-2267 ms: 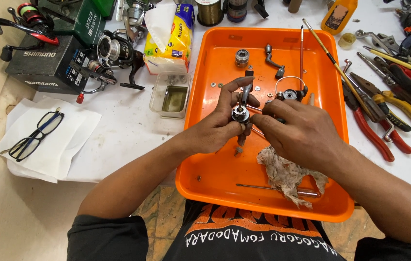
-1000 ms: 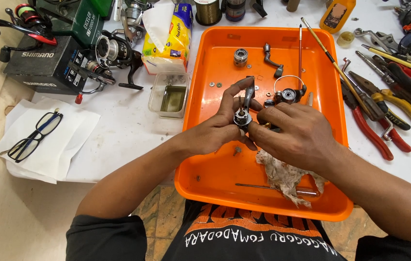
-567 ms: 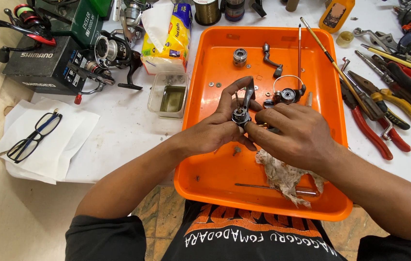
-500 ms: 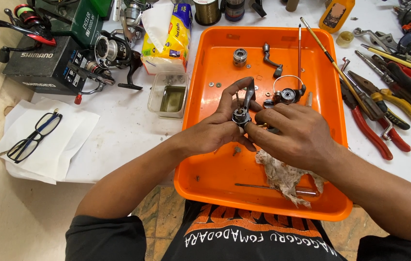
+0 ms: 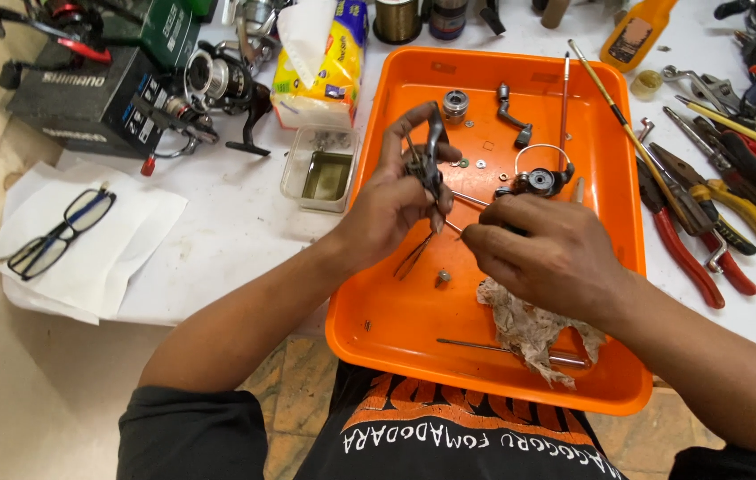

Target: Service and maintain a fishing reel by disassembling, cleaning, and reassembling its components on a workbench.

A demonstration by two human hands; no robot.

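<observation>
Your left hand (image 5: 391,209) grips dark reel part (image 5: 431,156) above orange tray (image 5: 396,320). Your right hand (image 5: 542,258) pinches thin rod (image 5: 467,199) beside it, over rag (image 5: 529,324).

Bright, even overhead light; soft shadows; sharp focus; slight wide-angle edge distortion.

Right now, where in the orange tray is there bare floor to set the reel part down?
Bare floor lies in the orange tray at its near-left corner, between the small loose part and the crumpled rag. The far half is crowded with the crank handle, washers and bail rotor.
</observation>
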